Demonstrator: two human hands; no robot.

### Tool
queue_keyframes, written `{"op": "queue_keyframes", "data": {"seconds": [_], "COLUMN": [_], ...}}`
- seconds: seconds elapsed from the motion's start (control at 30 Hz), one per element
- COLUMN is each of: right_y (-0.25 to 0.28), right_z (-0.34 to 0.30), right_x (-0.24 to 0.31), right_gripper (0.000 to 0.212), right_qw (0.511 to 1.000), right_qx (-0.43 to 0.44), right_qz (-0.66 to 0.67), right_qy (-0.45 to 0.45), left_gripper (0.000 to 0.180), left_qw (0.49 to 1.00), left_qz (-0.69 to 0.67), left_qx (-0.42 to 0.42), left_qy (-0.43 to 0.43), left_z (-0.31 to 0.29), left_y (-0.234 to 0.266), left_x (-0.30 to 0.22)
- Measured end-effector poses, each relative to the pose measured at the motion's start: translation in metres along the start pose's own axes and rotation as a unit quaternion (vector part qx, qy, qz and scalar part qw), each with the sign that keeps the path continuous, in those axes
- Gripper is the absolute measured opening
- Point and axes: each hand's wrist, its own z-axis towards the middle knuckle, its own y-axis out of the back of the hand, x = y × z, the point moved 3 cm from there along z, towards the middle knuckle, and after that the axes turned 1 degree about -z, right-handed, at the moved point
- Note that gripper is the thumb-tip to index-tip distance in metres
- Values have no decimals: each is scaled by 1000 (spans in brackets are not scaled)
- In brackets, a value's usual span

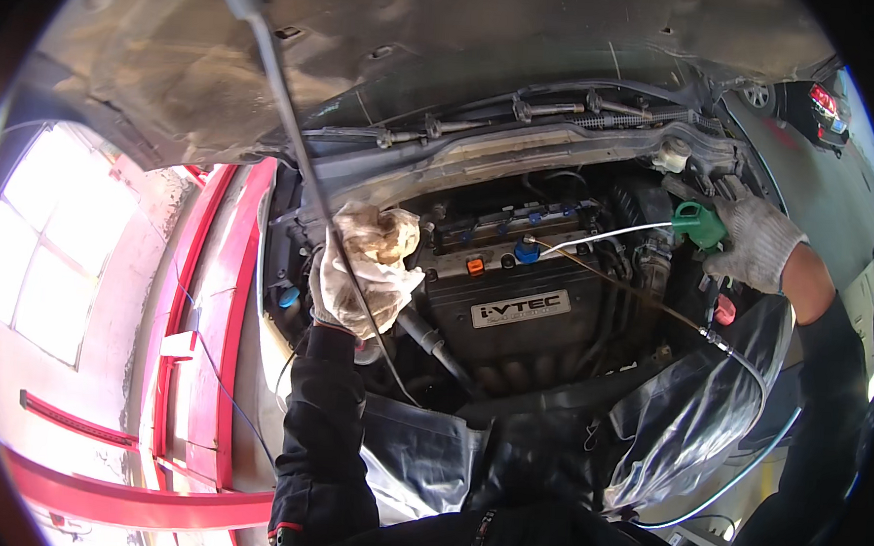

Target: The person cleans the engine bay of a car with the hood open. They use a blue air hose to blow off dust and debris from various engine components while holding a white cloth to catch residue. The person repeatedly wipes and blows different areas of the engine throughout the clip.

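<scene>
A stained whitish rag (363,269) is bunched up in my left hand (328,312), whose fingers are mostly hidden by the cloth. A thin metal prop rod (310,158) crosses in front of the rag. My right hand (755,240), in a pale knitted glove, is closed round a green trigger-like tool (698,225). From it a thin white tube (617,231) runs left to a blue piece (527,251) on top of the engine. A brownish thin pipe (634,294) also ends near that blue piece. The black engine cover (523,322) lies between my hands.
The raised hood (449,36) hangs over the engine bay. An orange cap (475,266) sits on the engine. A hose (753,374) bends over the dark shiny fender cover (696,415). Red metal beams (188,309) stand at left. Another car (811,110) is at far right.
</scene>
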Motion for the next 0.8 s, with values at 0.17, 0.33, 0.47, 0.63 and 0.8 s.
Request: {"op": "queue_keyframes", "data": {"seconds": [0.17,0.33,0.47,0.63,0.8], "right_y": [21,38,43,34,22], "right_z": [-44,-84,-113,-144,-169], "right_x": [6,27,33,26,30], "right_gripper": [75,72,69,66,78], "right_qw": [995,991,992,996,998], "right_qx": [4,10,12,11,16], "right_qz": [56,120,95,60,54], "right_qy": [-80,-56,-84,-71,-24], "left_gripper": [79,77,77,78,69], "left_qw": [997,995,980,614,258], "left_qz": [-53,-1,86,642,835], "left_qx": [32,56,-57,-458,-485], "left_qy": [-48,-81,-171,-36,-23], "left_z": [-38,-82,-124,-176,-193], "left_y": [-52,-69,-46,2,-63], "left_x": [-7,-15,-30,-40,15]}}
